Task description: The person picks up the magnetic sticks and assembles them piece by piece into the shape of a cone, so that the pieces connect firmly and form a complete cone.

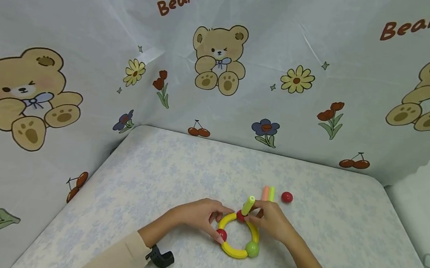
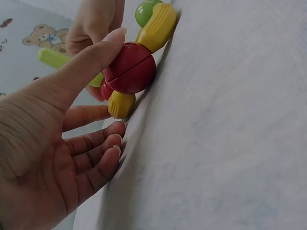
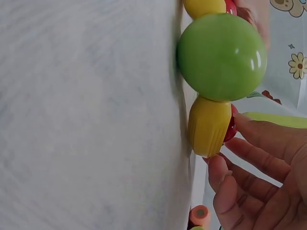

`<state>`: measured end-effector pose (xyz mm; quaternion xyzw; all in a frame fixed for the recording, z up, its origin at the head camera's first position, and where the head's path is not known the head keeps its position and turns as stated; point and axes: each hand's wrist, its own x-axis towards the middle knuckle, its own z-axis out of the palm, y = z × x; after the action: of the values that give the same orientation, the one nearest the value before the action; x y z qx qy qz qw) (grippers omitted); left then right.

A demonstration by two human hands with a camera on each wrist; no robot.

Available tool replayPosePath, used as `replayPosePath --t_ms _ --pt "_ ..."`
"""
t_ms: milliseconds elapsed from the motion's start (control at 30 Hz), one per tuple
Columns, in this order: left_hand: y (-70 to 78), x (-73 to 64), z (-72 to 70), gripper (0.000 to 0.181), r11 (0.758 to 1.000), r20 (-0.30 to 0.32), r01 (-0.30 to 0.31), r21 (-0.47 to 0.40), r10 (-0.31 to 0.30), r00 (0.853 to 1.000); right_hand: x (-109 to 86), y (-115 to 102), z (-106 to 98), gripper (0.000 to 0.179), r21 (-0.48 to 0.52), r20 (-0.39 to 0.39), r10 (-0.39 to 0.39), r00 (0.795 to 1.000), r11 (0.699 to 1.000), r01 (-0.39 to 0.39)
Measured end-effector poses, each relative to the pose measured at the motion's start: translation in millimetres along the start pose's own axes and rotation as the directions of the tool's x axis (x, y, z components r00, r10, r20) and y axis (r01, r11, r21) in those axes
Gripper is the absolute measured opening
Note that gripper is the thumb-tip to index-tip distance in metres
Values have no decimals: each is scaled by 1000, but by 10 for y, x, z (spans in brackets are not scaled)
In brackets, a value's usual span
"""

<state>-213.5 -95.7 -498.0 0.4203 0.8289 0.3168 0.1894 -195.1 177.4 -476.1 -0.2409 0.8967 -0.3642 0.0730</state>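
A ring of yellow curved rods point(image 1: 234, 252) joined by balls lies flat on the table. Its green ball point(image 1: 252, 249) is at the near right, one red ball point(image 3: 231, 129) at the far side, another red ball point(image 2: 130, 68) at the left. From the far red ball a yellow-green stick point(image 1: 248, 206) stands up, slightly tilted. My left hand point(image 1: 201, 215) grips the ring's left side, thumb on the left red ball and index finger against a yellow rod. With thumb and fingers, my right hand point(image 1: 273, 220) pinches the far red ball at the stick's base; its exact fingertip contact is partly hidden.
Beyond my right hand lie an orange stick point(image 1: 266, 193) and a second yellow-green stick point(image 1: 272, 193), side by side. A loose red ball point(image 1: 287, 197) sits to their right. Behind the pale patterned table point(image 1: 180, 161) hangs a bear-print cloth point(image 1: 258, 37).
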Motion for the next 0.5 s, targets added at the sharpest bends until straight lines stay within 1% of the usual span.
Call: replayPosePath --t_ms 67,233,267,400,500 --pt "-10 -1 2 80 1000 0 0 -12 0 1000 -1 11 3 12 7 10 -13 1000 1000 13" --pt "-85 -10 -11 74 994 -6 17 -108 -18 1000 -1 52 -11 13 0 21 -51 998 999 51" --pt "-106 -12 -14 73 991 -9 22 -129 -23 1000 -1 61 -17 13 2 26 -46 999 999 46" --pt "-184 -24 -32 66 983 -18 30 -179 -34 999 -2 81 -59 16 30 67 -51 996 998 49" --pt "-202 -38 -63 62 977 -24 40 -208 -46 999 -11 82 -105 18 53 109 -55 993 997 49"
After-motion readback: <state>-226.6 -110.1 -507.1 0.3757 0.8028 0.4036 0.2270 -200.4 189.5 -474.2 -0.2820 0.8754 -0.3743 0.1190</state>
